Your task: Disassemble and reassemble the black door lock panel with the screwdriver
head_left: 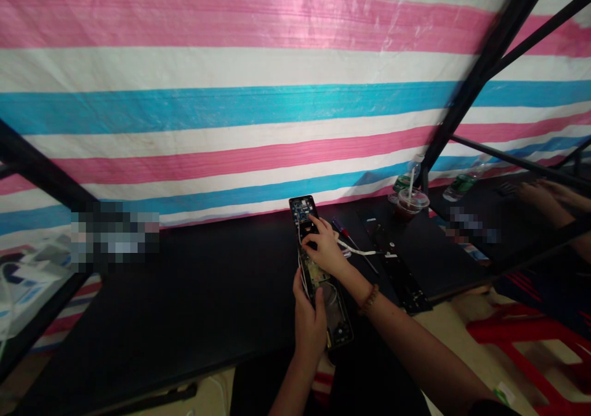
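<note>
A long, narrow open casing is held tilted above the front part of the black table, its circuit boards and thin wires exposed. The left hand has its grip closed around the casing's lower half, with the thumb along the edge nearer the right arm and the fingers at the opposite side. The right hand (a beaded bracelet circles its wrist) reaches over the upper half, thumb and fingers bent close to the wires; whether its grip has pinched one, I cannot tell. Just beyond the right hand, a screwdriver lies slantwise on the table, and a pale cable stretches toward a long dark panel. Near the panel's far end stands a lidded plastic cup with a straw, a clear bottle just behind it. Striped sheeting hangs behind the table. Farther right, another person's hands are over a neighbouring surface, and a red stool stands below.
</note>
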Action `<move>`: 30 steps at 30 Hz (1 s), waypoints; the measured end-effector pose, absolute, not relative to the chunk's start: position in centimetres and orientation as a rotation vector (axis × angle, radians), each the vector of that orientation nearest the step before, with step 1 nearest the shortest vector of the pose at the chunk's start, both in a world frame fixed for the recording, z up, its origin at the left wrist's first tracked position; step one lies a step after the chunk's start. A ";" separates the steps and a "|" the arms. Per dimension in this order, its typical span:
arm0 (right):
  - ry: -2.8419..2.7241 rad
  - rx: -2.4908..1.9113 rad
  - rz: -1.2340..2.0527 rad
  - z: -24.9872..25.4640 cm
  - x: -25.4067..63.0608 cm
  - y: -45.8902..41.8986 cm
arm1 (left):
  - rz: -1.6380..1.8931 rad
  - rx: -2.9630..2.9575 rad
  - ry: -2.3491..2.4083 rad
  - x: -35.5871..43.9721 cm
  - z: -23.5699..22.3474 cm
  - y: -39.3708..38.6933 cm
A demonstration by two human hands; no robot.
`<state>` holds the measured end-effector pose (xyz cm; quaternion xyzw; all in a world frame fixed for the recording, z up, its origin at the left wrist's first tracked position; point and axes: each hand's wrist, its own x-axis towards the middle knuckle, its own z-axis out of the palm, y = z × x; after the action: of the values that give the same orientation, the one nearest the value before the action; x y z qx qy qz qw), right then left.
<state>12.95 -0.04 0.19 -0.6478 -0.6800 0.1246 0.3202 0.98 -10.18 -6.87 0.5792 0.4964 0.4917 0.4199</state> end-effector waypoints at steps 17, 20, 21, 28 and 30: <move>-1.789 -1.851 0.345 1.7 11.7 -0.2 | 1.158 1.468 1.243 0.9 -6.2 -10.4; -1.771 -1.808 0.355 1.6 12.0 0.1 | 1.164 1.456 1.239 1.0 -6.2 -10.4; -1.773 -1.803 0.344 1.5 12.0 0.2 | 1.165 1.455 1.240 1.0 -6.2 -10.4; -1.871 -1.807 0.235 1.2 11.9 -0.1 | 1.148 1.458 1.261 1.0 -6.4 -10.4; -1.889 -1.827 0.220 1.3 11.7 -0.2 | 1.158 1.468 1.260 1.0 -6.3 -10.4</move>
<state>11.69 -0.22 1.27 -0.6708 -0.6936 0.0809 0.2498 0.99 -10.45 -6.31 0.5881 0.5048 0.4641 0.4290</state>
